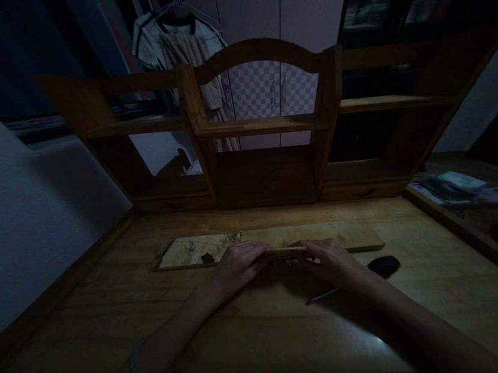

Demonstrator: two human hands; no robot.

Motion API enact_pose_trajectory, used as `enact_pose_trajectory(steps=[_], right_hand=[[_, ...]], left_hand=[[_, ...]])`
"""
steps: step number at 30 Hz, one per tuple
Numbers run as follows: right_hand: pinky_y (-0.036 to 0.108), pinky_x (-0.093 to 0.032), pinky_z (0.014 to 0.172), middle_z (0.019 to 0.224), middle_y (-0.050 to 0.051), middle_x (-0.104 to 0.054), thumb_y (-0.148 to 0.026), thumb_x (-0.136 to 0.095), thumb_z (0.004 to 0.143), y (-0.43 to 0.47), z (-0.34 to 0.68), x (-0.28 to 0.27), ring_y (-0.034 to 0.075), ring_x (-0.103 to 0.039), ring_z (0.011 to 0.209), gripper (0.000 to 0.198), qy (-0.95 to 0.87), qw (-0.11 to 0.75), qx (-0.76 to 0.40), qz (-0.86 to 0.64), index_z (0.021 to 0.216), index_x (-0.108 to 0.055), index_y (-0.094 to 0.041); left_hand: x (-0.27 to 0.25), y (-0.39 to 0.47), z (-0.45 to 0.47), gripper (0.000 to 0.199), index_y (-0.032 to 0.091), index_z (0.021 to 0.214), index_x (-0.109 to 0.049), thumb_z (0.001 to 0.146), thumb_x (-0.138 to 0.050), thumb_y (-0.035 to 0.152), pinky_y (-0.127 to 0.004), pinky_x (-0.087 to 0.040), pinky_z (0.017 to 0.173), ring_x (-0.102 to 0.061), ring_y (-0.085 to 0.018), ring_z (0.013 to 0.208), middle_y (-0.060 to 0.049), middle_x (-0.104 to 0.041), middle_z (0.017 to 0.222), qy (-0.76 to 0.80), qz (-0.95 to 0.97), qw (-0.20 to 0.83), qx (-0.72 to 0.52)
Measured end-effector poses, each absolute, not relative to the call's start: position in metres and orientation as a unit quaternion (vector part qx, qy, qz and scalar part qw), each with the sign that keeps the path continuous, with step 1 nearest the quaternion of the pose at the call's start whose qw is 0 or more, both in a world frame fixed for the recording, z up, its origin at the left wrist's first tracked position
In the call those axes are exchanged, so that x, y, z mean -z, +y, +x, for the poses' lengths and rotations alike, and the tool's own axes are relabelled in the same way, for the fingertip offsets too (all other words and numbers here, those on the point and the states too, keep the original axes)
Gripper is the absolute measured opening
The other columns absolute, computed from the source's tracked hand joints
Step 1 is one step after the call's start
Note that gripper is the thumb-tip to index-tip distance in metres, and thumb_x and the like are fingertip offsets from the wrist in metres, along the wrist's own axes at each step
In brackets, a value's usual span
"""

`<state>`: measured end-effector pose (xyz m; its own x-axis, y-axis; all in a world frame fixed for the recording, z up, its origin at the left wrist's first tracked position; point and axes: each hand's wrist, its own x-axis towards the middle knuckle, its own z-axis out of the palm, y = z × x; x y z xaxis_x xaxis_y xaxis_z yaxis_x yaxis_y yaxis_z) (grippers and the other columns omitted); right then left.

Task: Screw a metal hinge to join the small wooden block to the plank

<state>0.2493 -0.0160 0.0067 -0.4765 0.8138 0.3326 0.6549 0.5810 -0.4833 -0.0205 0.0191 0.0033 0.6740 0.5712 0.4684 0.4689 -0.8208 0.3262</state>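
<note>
Between my two hands is a thin, light wooden piece [286, 249], seen nearly edge-on. My left hand [240, 263] is closed on its left end, and my right hand [325, 256] pinches the right end. Small details under the piece are too dark to make out. Just behind the hands a long, pale wooden board [327, 234] lies flat on the desk; its left part is stained and rough at the end. A tool with a black handle [383, 266] and a thin metal shaft, like a screwdriver, lies partly hidden under my right forearm.
A wooden shelf unit [260, 126] with an arched top rises at the back of the wooden desk [232, 346]. To the left is a pale wall [45, 193]. Papers and bags [461, 181] lie on a lower surface to the right. Clothes [188, 42] hang behind the shelf.
</note>
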Motion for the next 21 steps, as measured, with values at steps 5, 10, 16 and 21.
enact_pose_trajectory(steps=[5,10,16,21], right_hand=[[0.027,-0.047,0.064,0.085,0.005,-0.071,-0.024,-0.055,0.092,-0.016,0.247,-0.008,0.018,-0.067,0.073,0.016,-0.813,0.313,-0.212,-0.443,0.104,-0.065,-0.020],[0.024,-0.048,0.060,0.082,0.002,-0.070,-0.037,-0.058,0.093,-0.011,0.239,-0.014,0.015,-0.065,0.069,0.021,-0.744,0.373,-0.321,-0.452,0.103,-0.065,-0.020],[0.024,-0.051,0.053,0.087,0.003,-0.072,-0.043,-0.065,0.086,0.005,0.235,-0.003,0.014,-0.065,0.061,0.040,-0.646,0.424,-0.430,-0.466,0.116,-0.053,-0.019],[0.023,-0.049,0.047,0.089,0.004,-0.070,-0.043,-0.068,0.082,0.010,0.236,0.001,0.014,-0.064,0.061,0.054,-0.605,0.435,-0.460,-0.482,0.126,-0.047,-0.019]], left_hand=[[-0.004,0.017,-0.015,0.019,0.023,0.106,-0.070,0.093,-0.059,0.031,-0.031,-0.053,0.084,-0.070,-0.020,0.094,-0.004,-0.075,0.102,0.363,0.861,0.169,-0.313],[-0.006,0.016,-0.004,0.023,0.022,0.096,-0.072,0.091,-0.061,0.042,-0.027,-0.054,0.078,-0.071,-0.018,0.085,-0.001,-0.075,0.093,0.422,0.782,0.273,-0.369],[0.011,0.030,0.001,0.036,0.017,0.109,-0.067,0.083,-0.069,0.043,-0.032,-0.057,0.084,-0.072,-0.020,0.087,-0.005,-0.075,0.091,0.446,0.703,0.357,-0.425],[0.019,0.036,0.001,0.050,0.018,0.128,-0.056,0.083,-0.070,0.035,-0.035,-0.058,0.087,-0.071,-0.020,0.092,-0.006,-0.073,0.097,0.425,0.685,0.391,-0.445]])
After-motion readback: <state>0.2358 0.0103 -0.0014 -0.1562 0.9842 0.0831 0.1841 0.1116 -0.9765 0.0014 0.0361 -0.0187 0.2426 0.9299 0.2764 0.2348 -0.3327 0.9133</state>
